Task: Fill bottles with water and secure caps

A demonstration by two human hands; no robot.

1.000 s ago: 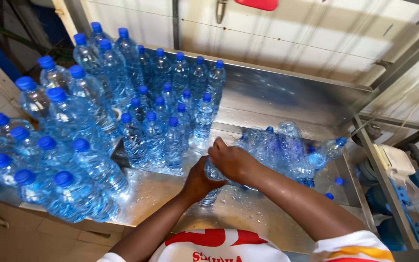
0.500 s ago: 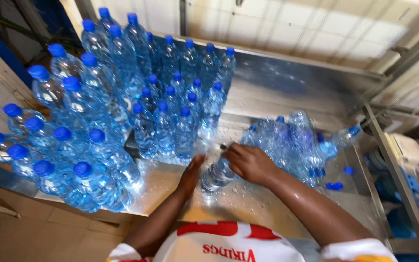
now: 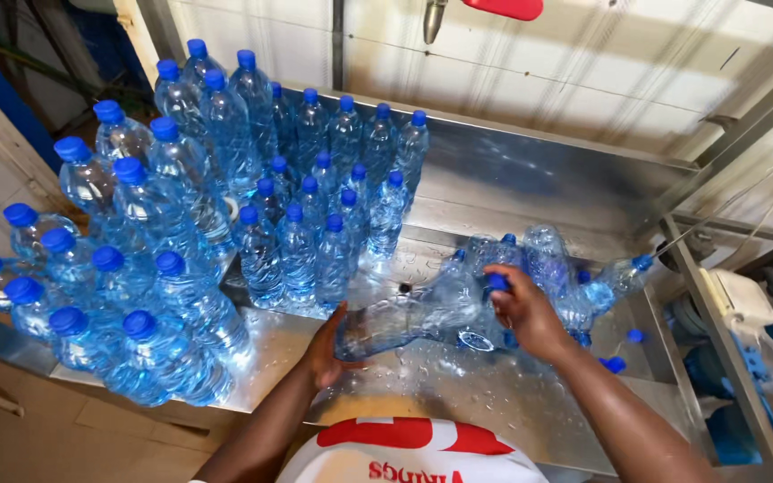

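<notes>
Bottle [image 3: 413, 317] now lifted sideways, left hand [image 3: 328, 344] at base, right hand [image 3: 525, 313] seemingly capping.

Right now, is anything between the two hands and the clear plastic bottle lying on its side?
Nothing visible. The left hand cups the base of the clear plastic bottle, and the right hand grips its blue-capped neck. Upright blue-capped bottles stand just behind, apart.

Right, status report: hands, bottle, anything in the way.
Left hand cups the base of a lying bottle. Right hand grips its cap end. Standing bottles crowd the left; more lie in a pile behind on the wet tray.
</notes>
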